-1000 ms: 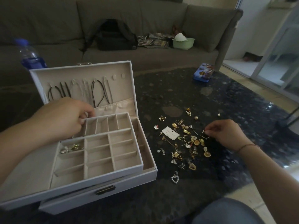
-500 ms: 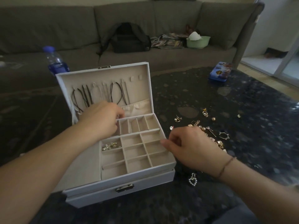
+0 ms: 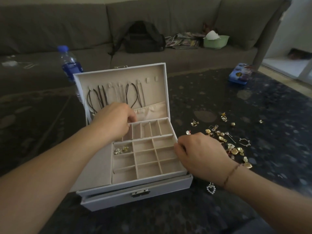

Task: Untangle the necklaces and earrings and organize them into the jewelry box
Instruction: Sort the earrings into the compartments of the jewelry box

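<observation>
A grey sofa point(image 3: 84, 31) stands behind the dark speckled table point(image 3: 253, 102) in dim light.

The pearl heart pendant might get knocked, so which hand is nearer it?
Right. The right hand is just above the pearl heart pendant; the left hand is across the jewelry box.

I see a dim room; daylight enters from the upper right of the frame, blowing out that corner. Edges bow with wide-angle distortion, and detail is soft throughout.
</observation>
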Motion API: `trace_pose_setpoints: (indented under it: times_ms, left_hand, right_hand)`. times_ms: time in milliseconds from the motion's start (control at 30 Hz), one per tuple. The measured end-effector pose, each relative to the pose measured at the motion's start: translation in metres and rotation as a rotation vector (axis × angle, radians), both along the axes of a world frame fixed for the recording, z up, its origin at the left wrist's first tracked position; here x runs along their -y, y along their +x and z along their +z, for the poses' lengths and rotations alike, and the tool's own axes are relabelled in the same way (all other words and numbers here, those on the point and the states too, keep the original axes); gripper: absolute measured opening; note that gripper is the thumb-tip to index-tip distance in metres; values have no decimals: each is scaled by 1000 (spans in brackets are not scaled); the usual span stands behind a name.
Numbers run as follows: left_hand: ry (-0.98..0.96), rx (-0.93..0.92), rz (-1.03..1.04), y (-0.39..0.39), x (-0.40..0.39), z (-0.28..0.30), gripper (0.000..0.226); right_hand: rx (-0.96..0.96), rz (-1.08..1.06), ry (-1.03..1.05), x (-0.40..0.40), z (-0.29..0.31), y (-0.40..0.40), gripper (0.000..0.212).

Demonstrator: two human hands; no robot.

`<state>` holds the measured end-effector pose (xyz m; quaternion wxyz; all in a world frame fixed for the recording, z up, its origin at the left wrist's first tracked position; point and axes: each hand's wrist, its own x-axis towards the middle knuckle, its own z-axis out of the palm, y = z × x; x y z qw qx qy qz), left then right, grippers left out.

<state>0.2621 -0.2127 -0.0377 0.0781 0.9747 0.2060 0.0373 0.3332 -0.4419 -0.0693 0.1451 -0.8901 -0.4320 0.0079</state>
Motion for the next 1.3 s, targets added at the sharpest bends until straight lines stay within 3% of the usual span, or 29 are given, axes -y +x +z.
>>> trace_pose_setpoints:
  times_ms: [133, 300, 400, 567, 700, 800, 867, 1033, 1200, 1300]
  left_hand:
    - [-25, 1, 10, 0, 1, -8, 28]
    - [-99, 12, 41, 1, -2, -16, 27]
    - [-43, -34, 15, -2, 0, -16, 21]
    - [6, 29, -69, -16, 12, -18, 22]
    - [-66, 150, -170, -25, 38, -17, 30]
    - [-195, 301, -283, -23, 79, -12, 25]
    - [-210, 354, -394, -20, 109, -15, 19]
    - [118, 306, -719, -12, 172, -52, 16]
    - [351, 127, -645, -9, 201, -73, 18]
    - [397, 167, -630, -9, 203, -84, 5]
  right_hand:
    - [-3, -25, -14, 3, -5, -1, 38]
    - [167, -10, -22, 4, -13, -1, 35]
    - [190, -16, -31, 8, -16, 0, 37]
    - [-170, -100, 90, 4, -19, 3, 19]
    - [-269, -19, 23, 8, -4, 16, 21]
    - [-487, -158, 234, 27, 19, 42, 23]
    - [-514, -274, 373, 50, 23, 59, 18]
    - [-430, -443, 453, 110, -7, 72, 11]
    - [-392, -500, 418, 153, -26, 70, 13]
    - [-358, -486, 403, 167, -28, 72, 17]
